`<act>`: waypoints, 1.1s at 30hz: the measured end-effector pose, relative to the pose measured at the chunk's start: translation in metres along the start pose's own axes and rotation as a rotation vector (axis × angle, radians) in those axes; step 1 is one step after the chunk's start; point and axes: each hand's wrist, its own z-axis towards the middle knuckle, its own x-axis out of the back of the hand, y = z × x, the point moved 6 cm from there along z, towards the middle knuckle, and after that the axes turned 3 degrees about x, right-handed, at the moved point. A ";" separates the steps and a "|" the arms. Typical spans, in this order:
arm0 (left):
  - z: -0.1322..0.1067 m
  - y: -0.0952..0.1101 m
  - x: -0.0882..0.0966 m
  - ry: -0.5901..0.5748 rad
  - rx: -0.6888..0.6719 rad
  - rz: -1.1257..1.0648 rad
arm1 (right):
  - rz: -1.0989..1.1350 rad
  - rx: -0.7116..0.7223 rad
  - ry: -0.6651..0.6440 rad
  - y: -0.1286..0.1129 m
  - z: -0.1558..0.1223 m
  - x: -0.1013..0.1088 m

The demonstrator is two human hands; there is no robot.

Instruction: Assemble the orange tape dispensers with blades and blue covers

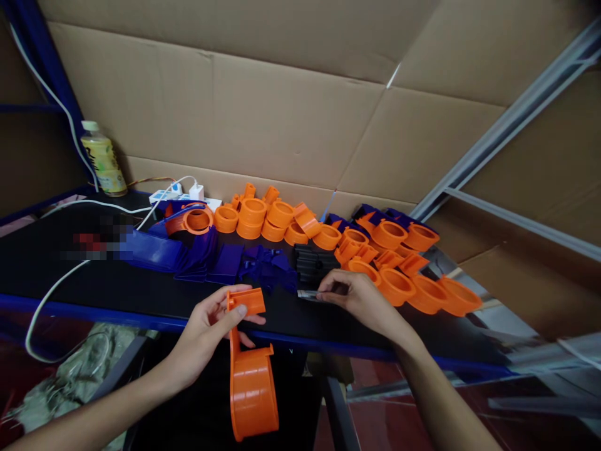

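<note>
Orange ring-handled holder in hand, thin strip being picked out, loose stock on bench

Item 1: orange holder (253, 394), one. The left hand (211, 322) is clamping its narrow upper end between thumb and fingers; the ring is hanging below, in front of the bench (291, 319) edge. No blue part is showing on it.

Item 2: thin silvery strip (307, 294), one. The right hand (350, 291) is pinching its end, thumb and fingertips together. The strip is lying just in front of the black cylinders (312, 263); whether it is touching the bench cannot be told. It and the holder are standing well apart.

Stock: a row of orange rings (253, 216) is lining the back; a right-hand group of orange pieces (397, 285) is lying beside the right hand. Flat blue pieces (157, 250) and small blue parts (267, 266) are lying centre and left.

Condition: the work is seemingly standing at an early stage for the held piece, holder and strip still being separate. Dark blue parts (370, 213) are sitting against orange ones at the right rear, possibly fitted units; joints are not showing. Many orange pieces are lying without visible blue, so much is probably remaining.

Sundries: a bottle (104, 160) is standing at the left rear.
</note>
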 end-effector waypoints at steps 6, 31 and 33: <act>-0.001 0.000 -0.002 -0.005 0.013 0.017 | -0.084 0.014 0.037 0.002 -0.001 0.002; 0.001 -0.007 -0.005 -0.067 0.083 0.018 | 0.188 0.187 -0.110 -0.091 0.004 -0.015; 0.000 -0.008 -0.006 -0.082 0.096 0.019 | 0.131 0.233 -0.086 -0.102 0.009 -0.025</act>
